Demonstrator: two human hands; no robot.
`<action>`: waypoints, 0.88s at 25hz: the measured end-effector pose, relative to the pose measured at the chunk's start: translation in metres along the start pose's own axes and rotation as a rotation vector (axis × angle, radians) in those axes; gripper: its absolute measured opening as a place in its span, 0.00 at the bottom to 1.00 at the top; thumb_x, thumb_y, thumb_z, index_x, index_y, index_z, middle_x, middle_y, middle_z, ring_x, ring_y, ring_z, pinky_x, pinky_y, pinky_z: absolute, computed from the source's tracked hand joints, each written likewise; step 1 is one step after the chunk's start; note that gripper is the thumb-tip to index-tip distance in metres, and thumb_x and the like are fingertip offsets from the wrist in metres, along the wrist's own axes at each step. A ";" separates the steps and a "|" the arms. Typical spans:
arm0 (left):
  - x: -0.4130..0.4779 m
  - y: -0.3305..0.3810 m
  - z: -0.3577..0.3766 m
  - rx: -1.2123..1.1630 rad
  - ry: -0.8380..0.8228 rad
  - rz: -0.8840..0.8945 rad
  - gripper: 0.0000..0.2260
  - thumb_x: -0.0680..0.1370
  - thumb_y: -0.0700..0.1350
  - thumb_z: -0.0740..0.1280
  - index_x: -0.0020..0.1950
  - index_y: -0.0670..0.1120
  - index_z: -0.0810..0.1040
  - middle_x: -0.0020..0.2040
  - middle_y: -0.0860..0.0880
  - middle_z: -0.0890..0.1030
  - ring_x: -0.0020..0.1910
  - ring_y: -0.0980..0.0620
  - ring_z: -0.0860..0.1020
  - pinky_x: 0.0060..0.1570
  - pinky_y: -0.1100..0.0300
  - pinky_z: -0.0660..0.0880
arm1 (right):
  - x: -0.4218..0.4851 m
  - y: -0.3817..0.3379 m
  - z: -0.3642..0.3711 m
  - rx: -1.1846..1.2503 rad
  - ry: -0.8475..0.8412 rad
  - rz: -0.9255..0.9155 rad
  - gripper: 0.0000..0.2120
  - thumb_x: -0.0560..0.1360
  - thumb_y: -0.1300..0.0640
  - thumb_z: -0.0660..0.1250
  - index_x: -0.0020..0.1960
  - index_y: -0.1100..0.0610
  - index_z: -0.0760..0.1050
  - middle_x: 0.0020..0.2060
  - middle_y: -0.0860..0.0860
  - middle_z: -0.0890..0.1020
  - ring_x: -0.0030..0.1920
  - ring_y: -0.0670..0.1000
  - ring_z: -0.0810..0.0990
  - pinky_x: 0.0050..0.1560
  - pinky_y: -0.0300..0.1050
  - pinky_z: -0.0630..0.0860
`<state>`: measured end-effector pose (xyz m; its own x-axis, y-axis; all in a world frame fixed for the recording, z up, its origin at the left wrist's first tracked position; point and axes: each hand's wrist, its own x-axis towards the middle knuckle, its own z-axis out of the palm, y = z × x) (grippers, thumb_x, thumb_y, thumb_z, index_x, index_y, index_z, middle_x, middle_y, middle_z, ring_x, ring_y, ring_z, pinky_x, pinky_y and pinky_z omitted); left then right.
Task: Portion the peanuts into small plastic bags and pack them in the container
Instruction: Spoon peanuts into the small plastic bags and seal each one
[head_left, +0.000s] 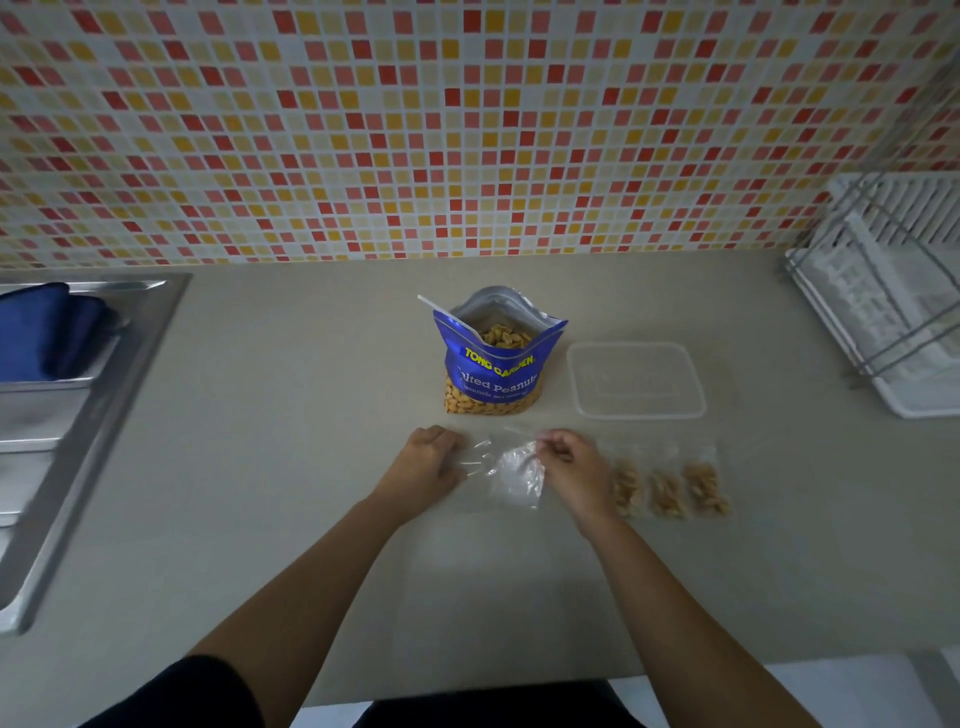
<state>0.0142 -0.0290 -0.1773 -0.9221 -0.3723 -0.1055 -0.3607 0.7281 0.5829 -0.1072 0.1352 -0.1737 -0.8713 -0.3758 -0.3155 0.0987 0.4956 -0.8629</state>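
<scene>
A blue peanut pouch (497, 364) stands open on the counter, nuts showing in its mouth. An empty clear small plastic bag (514, 473) lies just in front of it. My left hand (428, 460) presses on the bag's left side. My right hand (563, 460) pinches its upper right corner. Three filled small bags of peanuts (670, 488) lie side by side to the right of my right hand. A clear plastic container (636, 379) sits empty to the right of the pouch.
A steel sink (78, 405) with a blue cloth (47, 332) in it lies at the left. A white dish rack (893, 306) stands at the far right. The tiled wall runs behind the counter.
</scene>
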 end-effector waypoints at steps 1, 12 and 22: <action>0.001 0.000 0.000 0.011 -0.008 0.007 0.18 0.71 0.41 0.70 0.60 0.40 0.75 0.57 0.41 0.77 0.56 0.41 0.73 0.59 0.58 0.66 | 0.000 -0.004 -0.005 -0.009 0.009 -0.007 0.06 0.73 0.59 0.66 0.49 0.56 0.79 0.41 0.51 0.82 0.42 0.50 0.79 0.49 0.45 0.75; -0.006 0.048 -0.057 -0.693 -0.021 -0.081 0.08 0.75 0.45 0.68 0.47 0.41 0.81 0.40 0.44 0.81 0.39 0.52 0.77 0.48 0.56 0.76 | -0.031 -0.060 -0.027 0.126 -0.199 -0.285 0.18 0.70 0.62 0.72 0.55 0.49 0.72 0.37 0.46 0.84 0.34 0.41 0.79 0.41 0.30 0.74; 0.008 0.082 -0.126 -0.639 -0.068 -0.016 0.03 0.74 0.37 0.67 0.43 0.39 0.80 0.31 0.47 0.77 0.29 0.57 0.73 0.36 0.63 0.74 | -0.029 -0.105 -0.048 -0.001 -0.335 -0.431 0.25 0.65 0.61 0.76 0.59 0.50 0.72 0.28 0.45 0.80 0.33 0.42 0.77 0.41 0.34 0.73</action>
<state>-0.0054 -0.0448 -0.0287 -0.9317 -0.3277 -0.1567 -0.2391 0.2285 0.9437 -0.1151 0.1321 -0.0550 -0.6321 -0.7738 -0.0418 -0.2343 0.2423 -0.9415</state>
